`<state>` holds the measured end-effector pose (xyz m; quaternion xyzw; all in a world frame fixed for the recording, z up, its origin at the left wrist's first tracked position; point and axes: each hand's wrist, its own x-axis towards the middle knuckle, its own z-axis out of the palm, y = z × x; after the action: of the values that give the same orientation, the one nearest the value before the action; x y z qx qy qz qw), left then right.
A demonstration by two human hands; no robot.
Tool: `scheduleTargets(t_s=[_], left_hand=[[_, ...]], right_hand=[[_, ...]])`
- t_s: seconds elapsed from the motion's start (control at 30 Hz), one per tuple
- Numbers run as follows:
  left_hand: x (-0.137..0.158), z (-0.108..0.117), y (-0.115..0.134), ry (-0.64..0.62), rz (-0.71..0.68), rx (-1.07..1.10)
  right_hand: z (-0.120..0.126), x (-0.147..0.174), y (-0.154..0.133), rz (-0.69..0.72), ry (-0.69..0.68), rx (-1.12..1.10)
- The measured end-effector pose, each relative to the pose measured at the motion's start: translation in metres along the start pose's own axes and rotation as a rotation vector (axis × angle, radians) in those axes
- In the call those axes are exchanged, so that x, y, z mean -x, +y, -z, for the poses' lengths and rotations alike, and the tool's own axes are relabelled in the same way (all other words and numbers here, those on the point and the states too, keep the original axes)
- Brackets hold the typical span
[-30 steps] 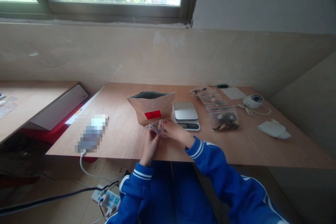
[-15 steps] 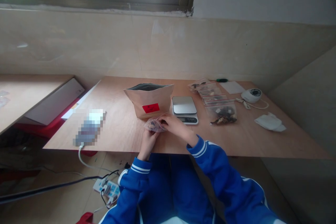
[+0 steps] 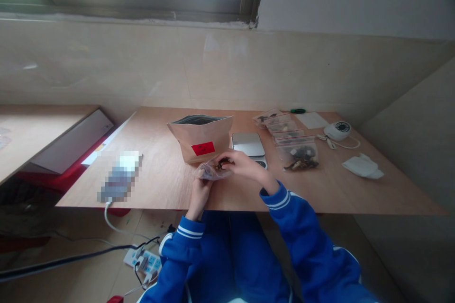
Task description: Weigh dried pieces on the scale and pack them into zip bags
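Observation:
A small clear plastic bag (image 3: 208, 171) is gripped from below by my left hand (image 3: 199, 194), close to the table's front edge. At the bag's mouth, my right hand (image 3: 241, 164) pinches a dark, dried-looking piece (image 3: 223, 162); its exact kind is too small to tell. Just behind both hands stands an upright kraft paper pouch (image 3: 185, 139), its top gaping and a red label (image 3: 203, 148) on its front. To the right of the pouch sits a kitchen scale (image 3: 248, 144) with a bare metal plate, its display partly hidden by my right hand.
Several zip bags of dried pieces (image 3: 301, 155) overlap right of the scale. Farther right are a white dome camera (image 3: 337, 130) with its cable and a crumpled white tissue (image 3: 363, 166). A blurred phone (image 3: 120, 177) charges at left. A power strip (image 3: 144, 261) lies on the floor.
My right hand has drawn slightly right from the plastic bag's mouth, and the dark piece now shows at its fingertips. My left hand keeps holding the bag. The view has shifted a little.

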<state>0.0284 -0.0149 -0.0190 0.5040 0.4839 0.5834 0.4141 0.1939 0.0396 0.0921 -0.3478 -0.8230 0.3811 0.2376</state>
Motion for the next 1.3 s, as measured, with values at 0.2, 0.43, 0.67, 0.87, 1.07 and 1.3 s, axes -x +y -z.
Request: scheduleTargets(t_s=[0.2, 0.43, 0.67, 0.87, 1.07, 1.3], left_hand=[[0.002, 0.003, -0.001, 0.011, 0.116, -0.078], [0.001, 0.007, -0.011, 0.0, 0.145, -0.105], [0.001, 0.008, -0.007, -0.038, 0.134, -0.168], [0.002, 0.006, -0.007, -0.016, 0.147, -0.144], [0.002, 0.007, -0.005, -0.045, 0.13, -0.158], [0.003, 0.007, -0.002, -0.063, 0.092, -0.124]], right_hand=[[0.014, -0.002, -0.003, 0.006, 0.128, -0.25], [0.051, -0.022, -0.051, 0.244, 0.359, -0.45], [0.05, -0.074, -0.081, 0.478, 0.364, -0.085], [0.041, -0.082, -0.082, 0.502, 0.281, 0.091], [0.051, -0.081, -0.088, 0.501, 0.231, 0.079], [0.053, -0.08, -0.081, 0.494, 0.267, -0.069]])
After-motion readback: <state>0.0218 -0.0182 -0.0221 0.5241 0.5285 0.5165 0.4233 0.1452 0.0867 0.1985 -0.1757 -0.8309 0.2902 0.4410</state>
